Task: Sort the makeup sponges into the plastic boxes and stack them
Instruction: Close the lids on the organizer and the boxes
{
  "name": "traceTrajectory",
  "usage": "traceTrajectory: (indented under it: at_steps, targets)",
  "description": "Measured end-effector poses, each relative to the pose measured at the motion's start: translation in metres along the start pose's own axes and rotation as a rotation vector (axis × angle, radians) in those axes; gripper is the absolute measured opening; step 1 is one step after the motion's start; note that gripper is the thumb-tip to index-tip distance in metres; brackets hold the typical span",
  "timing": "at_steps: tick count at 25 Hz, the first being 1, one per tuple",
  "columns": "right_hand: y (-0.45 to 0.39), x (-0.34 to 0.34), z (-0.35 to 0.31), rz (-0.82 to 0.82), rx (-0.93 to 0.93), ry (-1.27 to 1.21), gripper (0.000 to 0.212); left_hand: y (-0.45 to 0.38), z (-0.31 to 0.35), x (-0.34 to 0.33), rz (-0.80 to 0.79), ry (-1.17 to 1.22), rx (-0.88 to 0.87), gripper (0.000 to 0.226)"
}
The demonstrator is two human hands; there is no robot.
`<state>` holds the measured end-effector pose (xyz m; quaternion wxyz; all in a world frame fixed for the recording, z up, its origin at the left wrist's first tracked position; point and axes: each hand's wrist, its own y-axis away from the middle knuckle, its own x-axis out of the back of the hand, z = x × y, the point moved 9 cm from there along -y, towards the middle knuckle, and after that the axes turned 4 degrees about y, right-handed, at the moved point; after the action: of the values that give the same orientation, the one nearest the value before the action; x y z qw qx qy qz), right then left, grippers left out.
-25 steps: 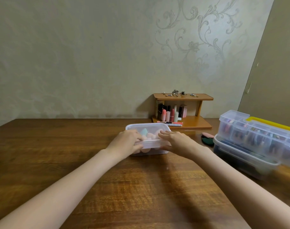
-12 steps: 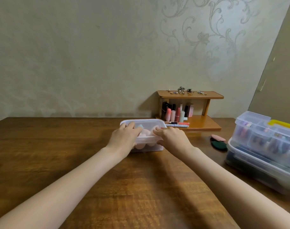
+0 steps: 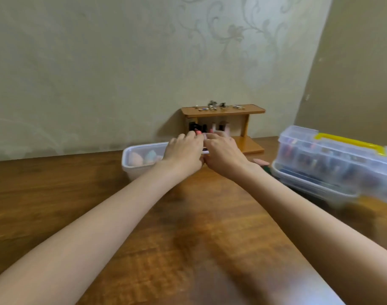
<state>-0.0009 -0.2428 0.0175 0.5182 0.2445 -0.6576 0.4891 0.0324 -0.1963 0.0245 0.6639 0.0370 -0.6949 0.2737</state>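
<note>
A clear plastic box (image 3: 130, 167) stands on the wooden table near the wall, with a pink sponge (image 3: 135, 159) and a teal sponge (image 3: 151, 155) showing inside. My left hand (image 3: 183, 154) lies palm down over the box's right part. My right hand (image 3: 223, 154) presses against its right end, fingers stretched toward the shelf. Both hands hide that end of the box. A loose pink sponge (image 3: 261, 161) and a dark green sponge (image 3: 267, 169) lie on the table right of my right wrist.
A small wooden shelf (image 3: 223, 110) with cosmetics bottles and small trinkets stands against the wall behind my hands. A large clear storage case with a yellow handle (image 3: 349, 140) sits on another clear case at the right edge. Motion blurs the picture.
The box has slid away from me toward the wall and shelf, with both hands staying on it. My hands now cover its right end, not its near side.
</note>
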Motion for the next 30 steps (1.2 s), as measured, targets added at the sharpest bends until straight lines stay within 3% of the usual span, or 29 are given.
traceTrajectory:
  at_steps: [4, 8, 10, 13, 16, 18, 20, 23, 24, 28, 30]
  targets:
    - [0.066, 0.060, 0.102, 0.010, -0.250, 0.179, 0.041, -0.013, 0.096, -0.015, -0.130, 0.378, -0.055, 0.045]
    - [0.128, 0.066, 0.205, -0.307, -0.518, 0.264, 0.087, -0.018, 0.151, -0.061, -0.314, 0.712, 0.090, 0.045]
    - [0.140, 0.066, 0.234, -0.384, -0.564, 0.259, 0.102, -0.018, 0.164, -0.082, -0.365, 0.818, 0.178, 0.042]
    - [0.136, 0.067, 0.250, -0.413, -0.583, 0.199, 0.102, -0.025, 0.162, -0.090, -0.371, 0.906, 0.265, 0.047]
    - [0.120, 0.067, 0.239, -0.350, -0.547, 0.118, 0.098, -0.034, 0.142, -0.071, -0.240, 0.938, 0.236, 0.064]
    - [0.102, 0.067, 0.214, -0.293, -0.439, 0.113, 0.097, -0.033, 0.118, -0.036, 0.015, 0.787, 0.131, 0.072]
    - [0.077, 0.069, 0.175, -0.249, -0.286, 0.121, 0.099, -0.015, 0.098, 0.008, 0.286, 0.460, -0.052, 0.082]
    - [0.041, 0.062, 0.094, -0.222, -0.045, 0.124, 0.100, 0.023, 0.082, 0.030, 0.394, -0.056, -0.364, 0.081]
    - [0.034, 0.054, 0.069, -0.225, 0.015, 0.115, 0.101, 0.033, 0.071, 0.030, 0.333, -0.132, -0.384, 0.078]
    - [0.032, -0.011, -0.009, -0.378, 0.186, 0.029, 0.104, 0.068, -0.002, -0.006, -0.146, -0.191, -0.145, 0.070]
    - [0.040, -0.037, -0.023, -0.424, 0.227, 0.005, 0.102, 0.083, -0.016, -0.027, -0.285, -0.280, -0.120, 0.072]
